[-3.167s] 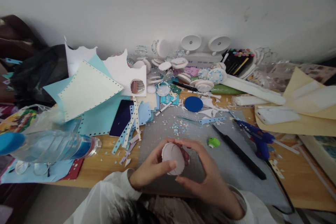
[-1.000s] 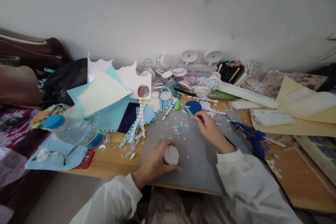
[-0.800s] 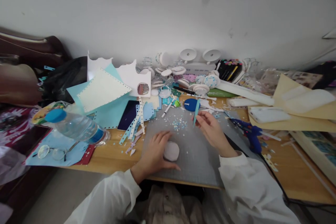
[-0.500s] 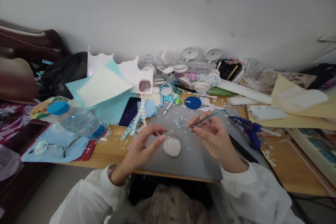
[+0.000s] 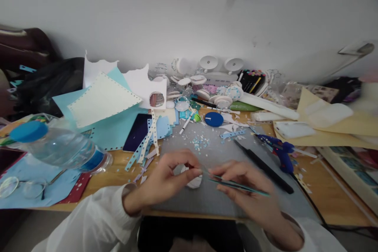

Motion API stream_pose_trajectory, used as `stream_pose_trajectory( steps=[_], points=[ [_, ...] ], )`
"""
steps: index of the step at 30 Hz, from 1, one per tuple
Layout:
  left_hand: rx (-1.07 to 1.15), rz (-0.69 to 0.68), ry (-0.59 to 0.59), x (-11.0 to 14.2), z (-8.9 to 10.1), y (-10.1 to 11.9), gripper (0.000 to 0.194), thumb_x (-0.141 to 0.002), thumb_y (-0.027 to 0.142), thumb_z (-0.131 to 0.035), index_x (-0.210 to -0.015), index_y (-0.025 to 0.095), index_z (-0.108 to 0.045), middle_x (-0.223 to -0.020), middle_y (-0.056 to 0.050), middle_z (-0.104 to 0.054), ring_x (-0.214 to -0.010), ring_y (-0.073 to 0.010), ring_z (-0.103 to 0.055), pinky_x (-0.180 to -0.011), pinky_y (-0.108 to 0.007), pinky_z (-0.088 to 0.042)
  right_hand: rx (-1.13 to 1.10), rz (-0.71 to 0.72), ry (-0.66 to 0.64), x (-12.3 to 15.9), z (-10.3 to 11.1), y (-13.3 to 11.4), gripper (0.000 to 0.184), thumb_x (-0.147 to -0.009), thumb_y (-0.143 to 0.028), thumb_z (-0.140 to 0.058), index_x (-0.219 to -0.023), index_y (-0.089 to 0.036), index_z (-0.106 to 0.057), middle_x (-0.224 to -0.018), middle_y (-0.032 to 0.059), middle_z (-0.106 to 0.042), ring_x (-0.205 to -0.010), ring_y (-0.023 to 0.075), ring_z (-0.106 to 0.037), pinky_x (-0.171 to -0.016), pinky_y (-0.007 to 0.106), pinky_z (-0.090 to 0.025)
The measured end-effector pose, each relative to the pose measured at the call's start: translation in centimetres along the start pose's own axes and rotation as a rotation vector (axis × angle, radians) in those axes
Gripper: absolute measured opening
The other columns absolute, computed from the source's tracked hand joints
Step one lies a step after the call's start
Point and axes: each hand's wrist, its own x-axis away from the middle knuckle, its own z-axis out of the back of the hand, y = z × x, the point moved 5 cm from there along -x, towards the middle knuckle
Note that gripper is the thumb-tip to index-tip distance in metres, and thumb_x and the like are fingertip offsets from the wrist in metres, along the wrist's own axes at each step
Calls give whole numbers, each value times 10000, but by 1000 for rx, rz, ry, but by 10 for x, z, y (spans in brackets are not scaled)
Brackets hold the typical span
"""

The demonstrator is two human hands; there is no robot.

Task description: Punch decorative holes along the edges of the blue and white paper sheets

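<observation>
My right hand (image 5: 248,189) grips a pair of thin greenish tweezers (image 5: 239,186), their tips toward my left hand (image 5: 174,175). The left thumb and forefinger are pinched together close to those tips; whatever is between them is too small and blurred to name. Behind the left fingers a round white disc (image 5: 195,182) with curved lines lies on the grey mat (image 5: 218,204), partly hidden. Small blue and white paper bits (image 5: 201,141) are scattered on the mat beyond both hands.
At left are a water bottle (image 5: 59,145) and glasses (image 5: 26,187). A black knife-like tool (image 5: 265,167) and a blue glue gun (image 5: 280,151) lie at right. Farther back are a blue oval lid (image 5: 214,119), paper sheets (image 5: 103,100) and white discs (image 5: 223,101).
The left fingers have closed from an open curl and moved over the disc. My right hand has come lower, turning the tweezers toward the left fingertips. The view has shifted slightly.
</observation>
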Motion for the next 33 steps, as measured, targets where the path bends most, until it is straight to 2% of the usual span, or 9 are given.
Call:
stream_pose_trajectory(
  steps=[5,11,15,18,20,23,27,30,33],
  points=[
    [-97,-9,-74,5,2,-7,159,-921,206,-498,-839,149,-621,-826,-64,-638,-787,-164,-584,-717,-283,-463,-3,95,-62,-1,0,15,326,-758,-58,-719,-947,-313,-642,-944,11,-741,-834,180,-715,-687,289,-606],
    [-394,-46,-126,-5,11,-10,159,-912,147,-421,-843,171,-562,-814,-55,-586,-793,-173,-541,-714,-288,-426,68,184,-151,-24,1,23,334,-780,-78,-705,-989,-330,-642,-952,16,-747,-822,196,-719,-723,347,-595],
    [-518,-60,42,-21,29,-19,144,-887,146,-398,-808,173,-517,-790,-43,-558,-764,-166,-505,-699,-282,-411,25,173,-34,-36,27,32,297,-780,-87,-708,-968,-312,-660,-927,18,-743,-838,203,-714,-748,371,-598],
    [-528,36,207,-28,44,-39,198,-903,193,-381,-720,183,-457,-689,5,-492,-660,-132,-459,-622,-249,-378,21,47,107,-45,49,55,212,-771,-109,-719,-885,-277,-656,-923,16,-725,-835,185,-704,-705,327,-606],
    [-549,80,229,-30,45,-53,249,-918,227,-384,-679,183,-438,-644,21,-457,-624,-122,-433,-596,-242,-354,64,-18,146,-50,55,73,158,-766,-142,-727,-835,-258,-645,-915,16,-711,-824,173,-694,-693,304,-598],
    [-556,56,195,-33,39,-70,256,-910,223,-430,-657,181,-436,-630,27,-448,-630,-120,-434,-612,-243,-353,181,-49,162,-53,54,94,104,-758,-203,-737,-762,-230,-636,-825,21,-695,-767,170,-681,-666,288,-576],
    [-467,7,151,-33,33,-80,34,-863,152,-505,-842,176,-515,-812,-13,-536,-776,-143,-500,-722,-261,-412,267,-75,100,-48,46,108,100,-770,-215,-717,-724,-217,-628,-729,21,-678,-690,170,-666,-609,277,-552],
    [-409,16,98,-28,33,-80,95,-870,146,-506,-956,181,-527,-884,-37,-547,-828,-157,-509,-754,-274,-431,277,-87,70,-45,43,112,110,-780,-198,-704,-717,-217,-617,-705,16,-674,-670,166,-660,-598,271,-542],
    [-353,-9,-68,-22,27,-77,201,-866,255,-564,-1057,197,-538,-986,-66,-552,-921,-192,-526,-808,-301,-446,325,-95,61,-45,42,114,117,-776,-197,-706,-704,-221,-617,-699,18,-679,-655,168,-654,-589,274,-533]
  ],
)
